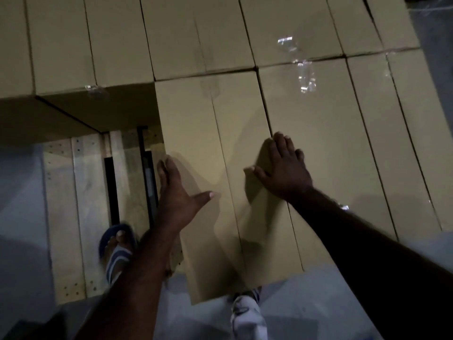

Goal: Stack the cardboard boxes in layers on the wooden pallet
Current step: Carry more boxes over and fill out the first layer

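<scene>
A long tan cardboard box [210,133] lies flat in front of me, its near end reaching past the pallet edge toward my legs. My left hand [175,190] lies along the box's left edge, fingers straight and thumb spread over the top. My right hand [282,165] rests flat on the right part of the lid, fingers spread near the seam with the neighbouring box [326,133]. More boxes [171,33] fill the row behind. The bare slats of the wooden pallet [81,192] show at the left.
A taller stack of boxes [61,45] borders the bare pallet corner at the back left. My foot in a blue sandal [117,251] stands on the pallet slats. Grey floor [19,192] lies left of the pallet. Clear tape glints on the right-hand boxes.
</scene>
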### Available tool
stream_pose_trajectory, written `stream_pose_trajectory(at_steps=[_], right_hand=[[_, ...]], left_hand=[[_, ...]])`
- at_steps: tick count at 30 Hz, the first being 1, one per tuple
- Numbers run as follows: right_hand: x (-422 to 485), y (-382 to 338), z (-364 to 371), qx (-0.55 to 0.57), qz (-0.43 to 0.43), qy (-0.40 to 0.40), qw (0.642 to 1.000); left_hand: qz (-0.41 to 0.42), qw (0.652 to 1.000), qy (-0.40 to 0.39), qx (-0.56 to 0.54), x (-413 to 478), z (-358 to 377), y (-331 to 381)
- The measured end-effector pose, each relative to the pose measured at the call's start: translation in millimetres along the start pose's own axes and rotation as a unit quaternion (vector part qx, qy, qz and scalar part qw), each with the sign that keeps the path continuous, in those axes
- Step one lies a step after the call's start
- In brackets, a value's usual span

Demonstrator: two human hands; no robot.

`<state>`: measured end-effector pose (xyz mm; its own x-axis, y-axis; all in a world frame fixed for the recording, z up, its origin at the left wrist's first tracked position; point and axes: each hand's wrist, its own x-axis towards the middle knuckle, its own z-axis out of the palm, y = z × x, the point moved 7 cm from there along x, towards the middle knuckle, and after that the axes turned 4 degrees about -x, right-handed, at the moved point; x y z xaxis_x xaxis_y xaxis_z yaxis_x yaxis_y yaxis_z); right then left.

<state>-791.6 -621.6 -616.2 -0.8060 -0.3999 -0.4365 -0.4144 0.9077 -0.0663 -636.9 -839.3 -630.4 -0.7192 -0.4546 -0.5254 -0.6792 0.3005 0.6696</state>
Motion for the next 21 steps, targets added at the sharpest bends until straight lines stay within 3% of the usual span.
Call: stream_pose_trajectory(at_steps=[5, 11, 14, 16, 21], right_hand=[[-21.4, 5.7, 9.3, -0.008, -0.008, -0.010, 1.000], [-45.5, -1.9, 28.2, -0.018, -0.014, -0.026, 0.999], [-62.3, -5.4, 37.7, -0.010, -0.026, -0.035, 0.999], [-76.2, -5.8, 43.7, 0.011, -0.031, -0.041, 0.999], [-125.6, -0.1, 60.9, 0.070, -0.014, -0.021, 0.997]], left_hand=[[-0.098, 0.990, -0.037, -0.092, -46.7, 13.9, -54.3], [-0.108, 0.988, 0.014, -0.109, -60.3, 31.1, -60.0], [-0.048, 0.997, 0.045, 0.029, -65.2, 31.9, -50.6], [0.019, 0.983, 0.061, 0.172, -71.9, 38.6, -27.6], [0.231, 0.925, -0.048, 0.298, -95.1, 106.9, 47.8]])
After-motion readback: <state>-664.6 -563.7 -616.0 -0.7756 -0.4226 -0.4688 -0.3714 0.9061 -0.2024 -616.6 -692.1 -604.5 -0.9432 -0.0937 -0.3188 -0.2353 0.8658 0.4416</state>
